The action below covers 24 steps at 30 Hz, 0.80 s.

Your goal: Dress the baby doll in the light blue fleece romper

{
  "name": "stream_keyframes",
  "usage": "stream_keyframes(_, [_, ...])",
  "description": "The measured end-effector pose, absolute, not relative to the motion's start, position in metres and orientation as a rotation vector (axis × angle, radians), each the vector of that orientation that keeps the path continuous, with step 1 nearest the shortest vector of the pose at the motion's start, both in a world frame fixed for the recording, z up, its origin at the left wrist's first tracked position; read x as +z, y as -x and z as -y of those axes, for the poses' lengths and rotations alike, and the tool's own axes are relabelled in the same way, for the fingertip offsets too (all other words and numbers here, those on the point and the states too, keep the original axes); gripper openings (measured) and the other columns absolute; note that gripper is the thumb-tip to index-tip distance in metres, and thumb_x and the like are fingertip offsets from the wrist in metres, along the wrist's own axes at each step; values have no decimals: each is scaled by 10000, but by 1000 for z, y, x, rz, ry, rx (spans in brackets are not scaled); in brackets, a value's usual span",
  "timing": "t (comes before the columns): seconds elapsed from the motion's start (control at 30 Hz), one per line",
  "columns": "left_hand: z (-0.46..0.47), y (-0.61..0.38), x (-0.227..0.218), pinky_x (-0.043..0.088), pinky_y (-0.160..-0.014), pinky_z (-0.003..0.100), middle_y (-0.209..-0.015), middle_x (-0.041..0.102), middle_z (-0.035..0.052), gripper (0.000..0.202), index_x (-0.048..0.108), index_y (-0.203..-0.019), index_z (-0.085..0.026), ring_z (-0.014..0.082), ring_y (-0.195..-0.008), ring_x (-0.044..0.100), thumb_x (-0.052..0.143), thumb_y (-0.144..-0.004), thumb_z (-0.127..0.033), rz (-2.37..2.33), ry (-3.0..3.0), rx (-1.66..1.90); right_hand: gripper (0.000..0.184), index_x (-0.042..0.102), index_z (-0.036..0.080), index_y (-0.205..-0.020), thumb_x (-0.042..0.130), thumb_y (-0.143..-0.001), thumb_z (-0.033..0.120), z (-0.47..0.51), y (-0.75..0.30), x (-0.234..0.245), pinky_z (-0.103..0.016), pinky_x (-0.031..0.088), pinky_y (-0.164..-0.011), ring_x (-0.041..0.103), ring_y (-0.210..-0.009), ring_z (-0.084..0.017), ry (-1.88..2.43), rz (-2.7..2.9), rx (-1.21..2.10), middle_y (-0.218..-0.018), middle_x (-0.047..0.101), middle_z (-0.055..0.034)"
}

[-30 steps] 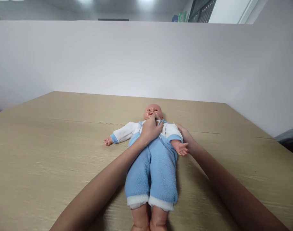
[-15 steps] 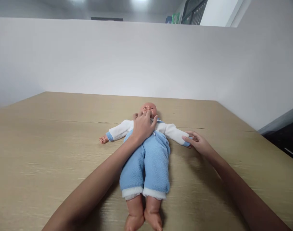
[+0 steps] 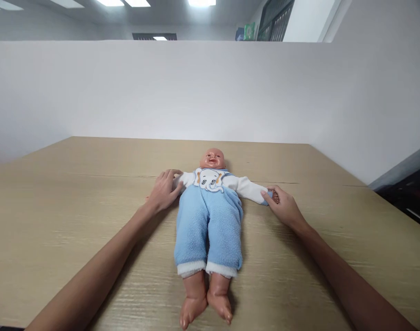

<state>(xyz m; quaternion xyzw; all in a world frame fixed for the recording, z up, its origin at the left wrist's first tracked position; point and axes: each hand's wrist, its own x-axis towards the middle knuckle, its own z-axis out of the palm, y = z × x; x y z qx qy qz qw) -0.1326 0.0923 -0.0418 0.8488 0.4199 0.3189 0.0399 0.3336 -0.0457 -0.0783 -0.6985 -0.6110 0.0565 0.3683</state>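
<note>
A baby doll [image 3: 210, 220] lies on its back on the table, head away from me and bare feet toward me. It wears a fuzzy blue and white outfit with an elephant face [image 3: 209, 180] on the chest. My left hand [image 3: 164, 189] is on the doll's sleeve at the left, thumb and fingers to either side of it; the doll's hand there is mostly covered. At the right, my right hand [image 3: 284, 206] pinches the blue cuff [image 3: 267, 198] of the other outstretched sleeve, with the doll's small fingers partly showing.
The wooden table [image 3: 92, 239] has a thin seam across it. A white partition [image 3: 196, 87] rises behind its far edge, and a wall stands at the right. Something dark [image 3: 406, 193] sits beyond the right edge of the table.
My left hand has moved left from the doll's chest and chin to its sleeve, uncovering the mouth and the elephant face. My right hand stays at the cuff. The view has tilted up slightly.
</note>
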Motion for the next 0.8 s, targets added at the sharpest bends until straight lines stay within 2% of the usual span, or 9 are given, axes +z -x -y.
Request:
stream_keyframes(0.17, [-89, 128, -41, 416, -1166, 504, -1494, 577, 120, 517, 484, -1508, -224, 338, -1338, 525, 552, -1036, -424, -1203, -2716, 873, 507, 699, 198, -1232, 545, -1000, 621, 41, -330, -88, -477, 522, -924, 689, -983, -331, 1758, 1629, -136, -1124, 756, -157])
stream_keyframes(0.27, [-88, 128, -43, 448, -1122, 501, -1456, 609, 132, 531, 490, -1519, -224, 347, -1288, 579, 518, -1057, -487, -1323, -2712, 764, 483, 685, 197, -1291, 479, -1045, 559, 38, -329, -93, -492, 505, -972, 674, -1052, -343, 1728, 1721, -181, -1173, 750, -163])
stream_keyframes(0.33, [-87, 132, -45, 477, -1058, 492, -1337, 679, 132, 505, 555, -1443, -221, 351, -1201, 633, 488, -1069, -553, -1445, -2682, 697, 472, 699, 194, -1238, 446, -1060, 551, 37, -332, -95, -490, 497, -963, 665, -1056, -348, 1726, 1777, -184, -1135, 752, -165])
stream_keyframes(0.47, [-87, 141, -47, 500, -904, 460, -1060, 749, 139, 546, 657, -1145, -214, 368, -1044, 683, 466, -1035, -714, -1694, -2635, 605, 479, 714, 207, -1047, 443, -1055, 601, 35, -342, -95, -465, 489, -880, 643, -935, -328, 1756, 1823, -171, -1000, 735, -154])
stream_keyframes(0.6, [-87, 147, -48, 494, -831, 428, -1035, 753, 152, 618, 647, -1128, -216, 362, -990, 695, 482, -989, -794, -1805, -2581, 597, 520, 718, 211, -1024, 452, -1041, 658, 33, -348, -97, -467, 492, -889, 633, -896, -314, 1756, 1810, -127, -964, 732, -140])
stream_keyframes(0.7, [-83, 150, -50, 496, -856, 442, -1071, 744, 170, 683, 652, -1141, -205, 379, -1023, 682, 502, -947, -842, -1846, -2538, 642, 555, 706, 190, -1218, 475, -1033, 660, 36, -343, -93, -518, 481, -1010, 644, -1052, -351, 1754, 1727, -138, -1116, 739, -169])
stream_keyframes(0.8, [-71, 152, -47, 469, -997, 535, -1200, 703, 193, 669, 660, -1159, -199, 425, -1177, 610, 593, -914, -817, -1852, -2506, 879, 704, 513, 168, -1538, 549, -1009, 632, 47, -325, -74, -598, 397, -1164, 564, -1304, -393, 1684, 1625, -209, -1414, 644, -210])
